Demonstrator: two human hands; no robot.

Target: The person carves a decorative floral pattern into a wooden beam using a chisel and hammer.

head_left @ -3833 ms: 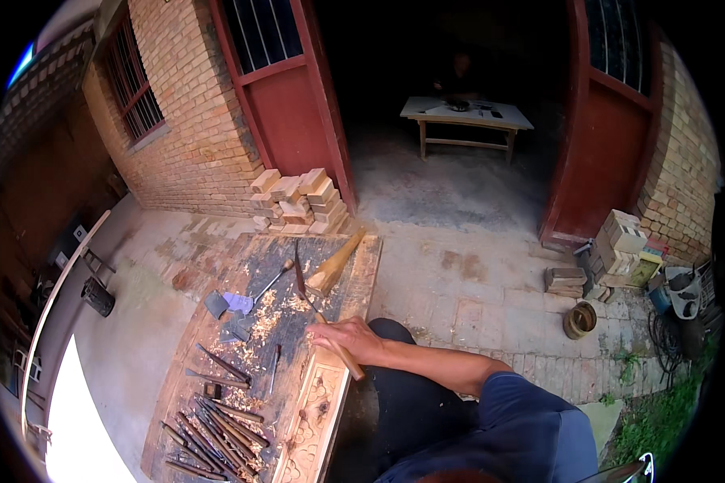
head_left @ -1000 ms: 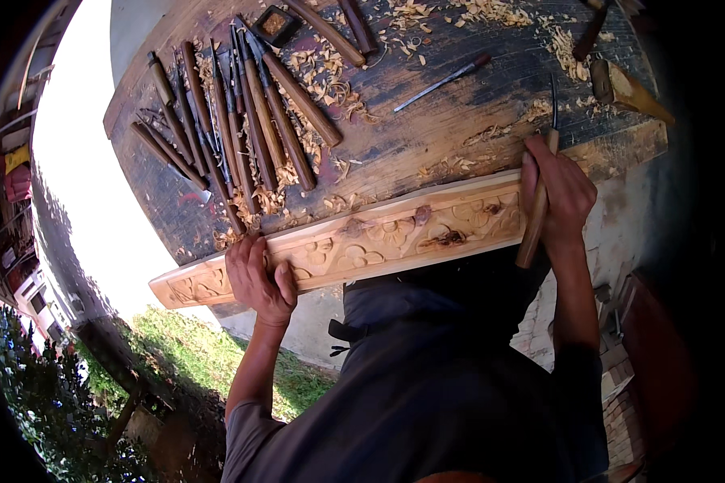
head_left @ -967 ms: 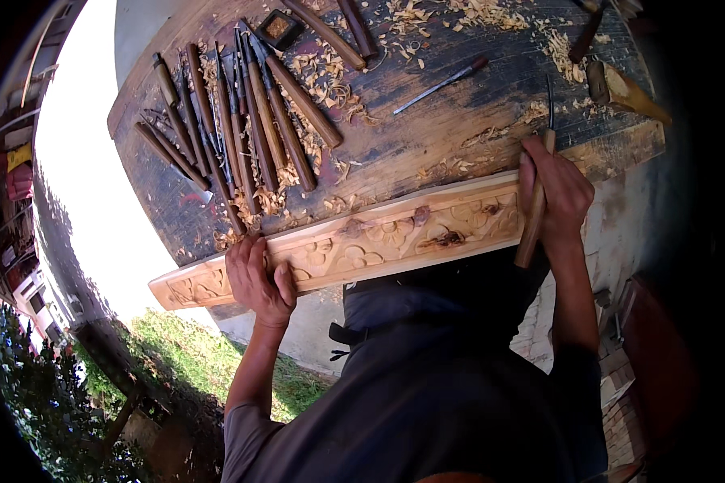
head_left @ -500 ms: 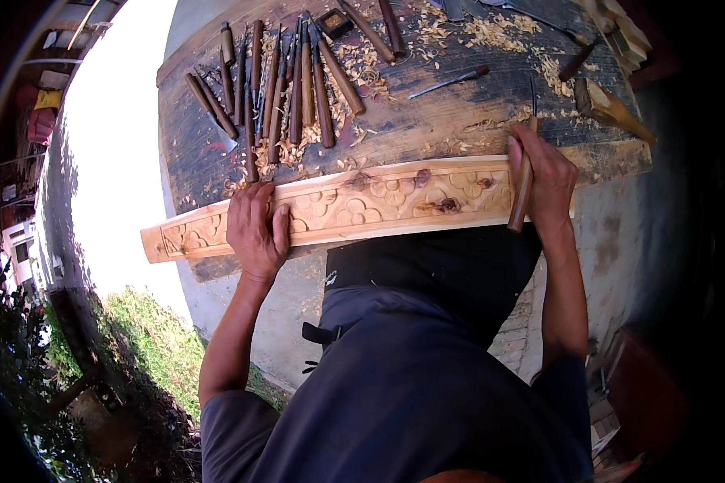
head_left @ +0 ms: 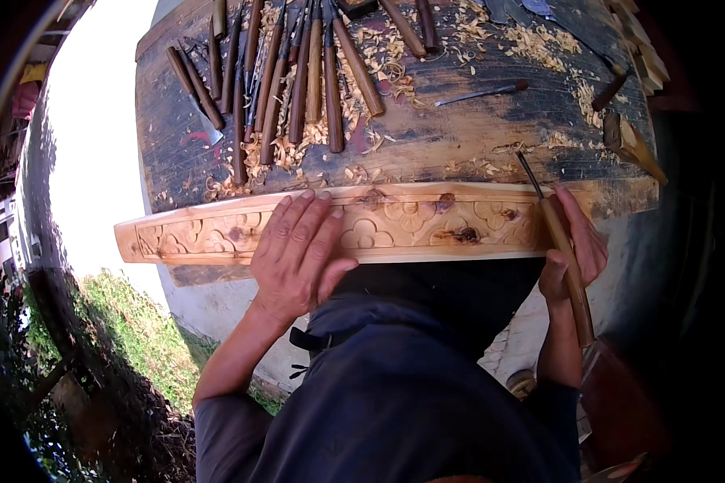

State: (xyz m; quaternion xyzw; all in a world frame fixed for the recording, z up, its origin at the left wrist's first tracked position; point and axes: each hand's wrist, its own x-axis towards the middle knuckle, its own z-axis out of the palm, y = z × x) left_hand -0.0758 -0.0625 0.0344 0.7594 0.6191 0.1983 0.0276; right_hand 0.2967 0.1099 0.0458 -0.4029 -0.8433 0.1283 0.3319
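Note:
A long, pale wooden board (head_left: 408, 216) carved with flowers and dark with knots lies along the near edge of the workbench. My left hand (head_left: 292, 256) rests on the board left of its middle, fingers stretched out over the carving and thumb apart. At the board's right end, my right hand (head_left: 582, 245) is closed round the brown wooden handle of a carving chisel (head_left: 570, 274). The thin metal blade points up and away to the left, above the board's far edge. The handle's butt end slants toward me.
Several wood-handled carving tools (head_left: 300, 84) lie bunched at the far left of the workbench (head_left: 451, 141), among curled shavings (head_left: 544, 44). Farther right are a slim loose chisel (head_left: 482, 93) and a wooden mallet (head_left: 632, 145). Sunlit ground and grass (head_left: 141, 330) show at left.
My left hand has slid right along the board and its fingers have stretched out flat. My right hand has moved right and nearer me, and the chisel has tilted, its blade now leaning left.

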